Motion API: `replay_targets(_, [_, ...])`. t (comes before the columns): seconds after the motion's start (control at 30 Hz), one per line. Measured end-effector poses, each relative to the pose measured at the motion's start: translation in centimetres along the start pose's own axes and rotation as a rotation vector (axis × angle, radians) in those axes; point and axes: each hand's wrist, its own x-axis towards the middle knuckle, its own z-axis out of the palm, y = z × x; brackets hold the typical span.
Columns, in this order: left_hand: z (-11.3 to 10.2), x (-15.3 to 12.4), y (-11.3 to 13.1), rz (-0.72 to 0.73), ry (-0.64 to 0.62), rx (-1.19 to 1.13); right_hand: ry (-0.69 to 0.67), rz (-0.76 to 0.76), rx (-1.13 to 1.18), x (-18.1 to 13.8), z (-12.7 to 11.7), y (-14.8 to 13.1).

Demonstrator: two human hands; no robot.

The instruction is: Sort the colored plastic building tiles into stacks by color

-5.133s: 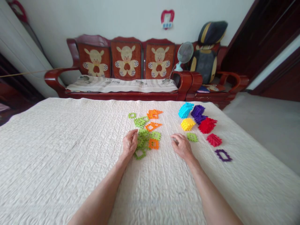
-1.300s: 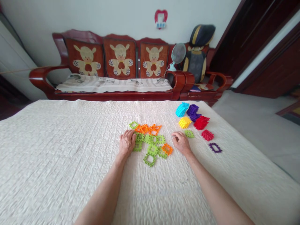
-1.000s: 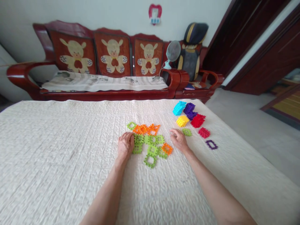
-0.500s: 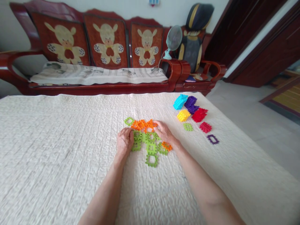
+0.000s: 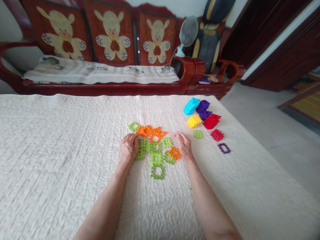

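Spreading of the green pieces [image 5: 156,158] and retreat of the right hand [image 5: 183,145].
Since the earliest view, the heaped greens have fanned out flat toward the near edge of the quilted cover [image 5: 75,150]; the farther orange pieces [image 5: 151,129], formerly one behind another, now lie side by side. The hand, lately over the greens, stands clear, toward the right edge.

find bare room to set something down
The broadest bare cloth lies left of the left hand; another patch, this side of the nearest green square. Crowded: between left hand and right hand, with green pieces and orange pieces; the far right corner, with coloured stacks.
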Motion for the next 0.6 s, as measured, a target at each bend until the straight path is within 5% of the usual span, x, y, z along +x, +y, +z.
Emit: replay_targets(0.6, [-0.87, -0.67, 0.48, -0.127, -0.004, -0.092, -0.068, 0.093, 0.014, -0.56, -0.68, 0.35])
